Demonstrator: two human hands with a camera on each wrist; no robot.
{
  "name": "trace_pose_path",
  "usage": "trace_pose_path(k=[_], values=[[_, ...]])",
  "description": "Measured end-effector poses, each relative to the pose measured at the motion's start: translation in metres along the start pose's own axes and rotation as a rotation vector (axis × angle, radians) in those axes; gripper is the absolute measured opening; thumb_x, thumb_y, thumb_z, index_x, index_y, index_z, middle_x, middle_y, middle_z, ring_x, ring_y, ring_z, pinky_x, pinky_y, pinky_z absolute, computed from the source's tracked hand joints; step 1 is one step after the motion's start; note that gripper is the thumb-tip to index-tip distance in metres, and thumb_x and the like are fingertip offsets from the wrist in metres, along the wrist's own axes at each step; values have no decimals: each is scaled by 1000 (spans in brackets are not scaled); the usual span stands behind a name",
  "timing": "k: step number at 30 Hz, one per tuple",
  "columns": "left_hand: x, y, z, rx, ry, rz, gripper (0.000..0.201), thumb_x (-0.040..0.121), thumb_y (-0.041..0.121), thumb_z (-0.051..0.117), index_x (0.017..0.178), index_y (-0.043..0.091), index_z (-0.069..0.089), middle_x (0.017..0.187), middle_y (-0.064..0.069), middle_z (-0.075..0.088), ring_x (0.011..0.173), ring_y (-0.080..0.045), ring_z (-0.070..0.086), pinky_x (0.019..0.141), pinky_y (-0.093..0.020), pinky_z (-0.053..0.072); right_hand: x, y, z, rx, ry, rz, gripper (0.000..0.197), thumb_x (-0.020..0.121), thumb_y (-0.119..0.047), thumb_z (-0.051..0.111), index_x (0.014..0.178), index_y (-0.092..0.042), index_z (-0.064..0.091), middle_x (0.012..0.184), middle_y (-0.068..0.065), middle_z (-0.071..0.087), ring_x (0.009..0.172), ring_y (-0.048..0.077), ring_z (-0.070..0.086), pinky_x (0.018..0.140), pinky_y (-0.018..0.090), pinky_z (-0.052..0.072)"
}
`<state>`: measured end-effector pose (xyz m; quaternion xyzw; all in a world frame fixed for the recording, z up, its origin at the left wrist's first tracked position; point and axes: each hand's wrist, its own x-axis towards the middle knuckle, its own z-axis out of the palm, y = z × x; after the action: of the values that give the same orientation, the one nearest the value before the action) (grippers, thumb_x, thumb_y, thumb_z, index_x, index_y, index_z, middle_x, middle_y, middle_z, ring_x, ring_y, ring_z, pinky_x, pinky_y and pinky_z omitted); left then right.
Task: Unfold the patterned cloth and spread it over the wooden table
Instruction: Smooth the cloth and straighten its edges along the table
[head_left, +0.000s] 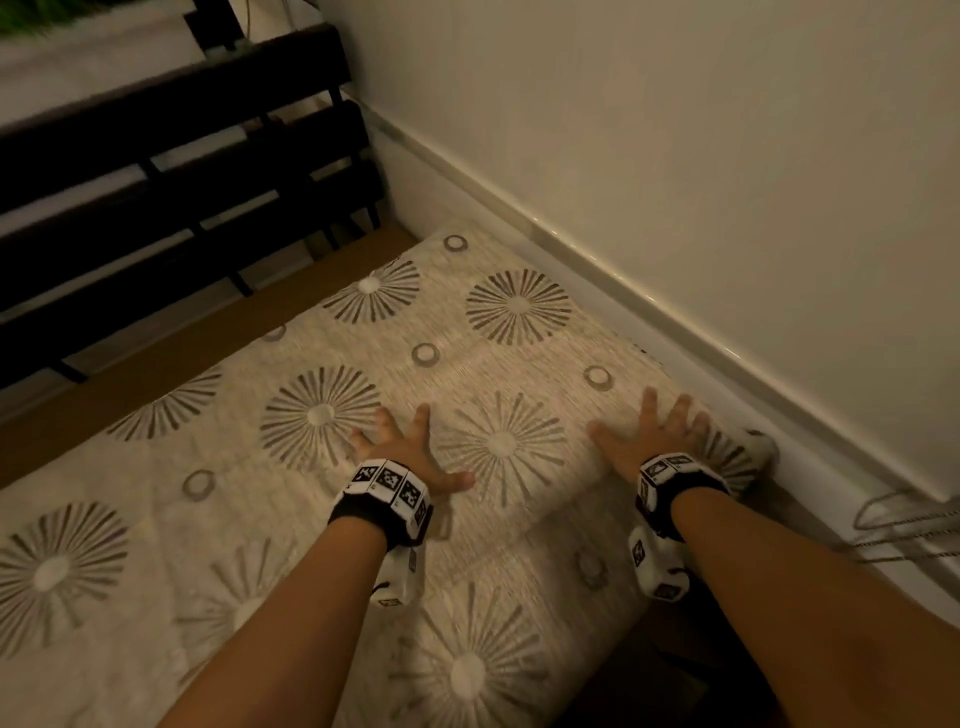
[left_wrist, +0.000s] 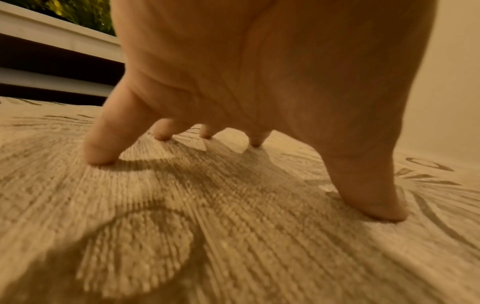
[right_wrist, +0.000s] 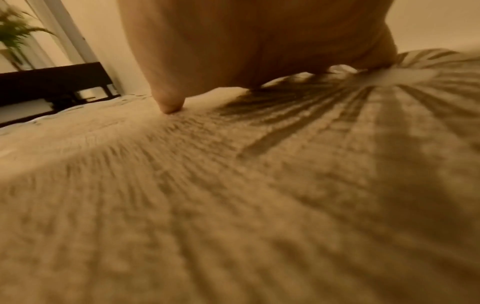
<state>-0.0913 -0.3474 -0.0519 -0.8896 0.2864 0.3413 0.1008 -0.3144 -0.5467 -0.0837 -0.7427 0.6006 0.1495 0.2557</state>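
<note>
The patterned cloth (head_left: 457, 364), cream with grey sunburst circles and small rings, lies spread flat over the wooden table (head_left: 171, 338), whose bare top shows as a strip along the far left edge. My left hand (head_left: 410, 447) rests on the cloth near the middle with fingers splayed; in the left wrist view its fingertips (left_wrist: 98, 156) press down on the cloth (left_wrist: 233, 226). My right hand (head_left: 649, 431) lies flat with spread fingers on the cloth's right part, close to a bunched corner (head_left: 748, 457) by the wall. In the right wrist view the palm hovers low over the cloth (right_wrist: 233, 185).
A white wall (head_left: 727, 156) with a skirting board (head_left: 623, 260) runs along the table's right side. Dark slatted furniture (head_left: 182, 182) stands beyond the far edge. A wire object (head_left: 904, 525) lies at the right by the wall. A plant (right_wrist: 15, 35) shows far off.
</note>
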Motion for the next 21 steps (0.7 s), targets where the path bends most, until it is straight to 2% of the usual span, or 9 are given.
trace_pose_path(k=[2,5,10,12,14,15,17,19,21], values=[[-1,4,-2,7,3,3,126,58,88,57,148,40,-18,157,-16,-25,141,-52,-13,115,-61,1,4,2,3,0,13,-13,111,65,-94,32,150,-39,-14,158,2,-27,143,37,-26,115,63,-2],[1,12,-5,-22,3,-4,127,57,87,59,148,41,-16,157,-15,-23,141,-54,-11,113,-64,6,12,0,-6,-45,30,-60,110,65,-94,28,150,-38,-14,159,3,-27,144,36,-25,113,66,-4],[7,18,-10,-56,7,-1,134,49,86,65,149,41,-12,158,-15,-20,140,-55,-9,112,-67,8,19,4,-17,-150,-30,-132,109,66,-95,26,149,-39,-17,158,3,-29,145,36,-23,111,67,-12],[6,18,-12,-58,-2,-9,134,48,84,68,149,40,-7,158,-15,-17,141,-55,-4,112,-66,13,21,12,-24,-152,-44,-173,103,72,-90,30,151,-38,-10,160,3,-22,147,35,-16,113,62,-7],[3,28,-15,8,62,-3,126,51,79,70,149,34,6,158,-17,-6,140,-56,5,110,-65,21,25,30,-35,-47,53,-228,87,84,-76,36,153,-32,8,163,3,-4,149,31,2,117,55,4],[0,39,-16,65,114,31,122,53,77,70,148,31,10,158,-18,-3,140,-55,7,110,-65,23,28,44,-40,47,140,-212,77,88,-66,39,152,-27,20,162,5,8,147,30,14,117,52,12],[-4,75,-15,138,172,189,116,59,75,68,149,32,8,160,-12,-8,143,-49,0,111,-65,19,38,84,-47,269,242,-52,64,90,-53,45,145,-21,37,156,10,28,139,33,33,114,49,28],[-4,124,-3,154,182,422,109,62,80,61,148,40,7,162,-5,-8,146,-41,-5,113,-63,16,47,123,-51,507,199,127,57,92,-44,48,140,-13,44,147,16,41,131,37,42,109,46,35],[-11,179,16,215,180,654,106,57,91,51,144,49,7,162,-5,1,147,-38,-3,112,-63,18,61,147,-50,612,110,186,44,98,-28,46,132,0,53,137,23,51,127,38,48,102,39,38]])
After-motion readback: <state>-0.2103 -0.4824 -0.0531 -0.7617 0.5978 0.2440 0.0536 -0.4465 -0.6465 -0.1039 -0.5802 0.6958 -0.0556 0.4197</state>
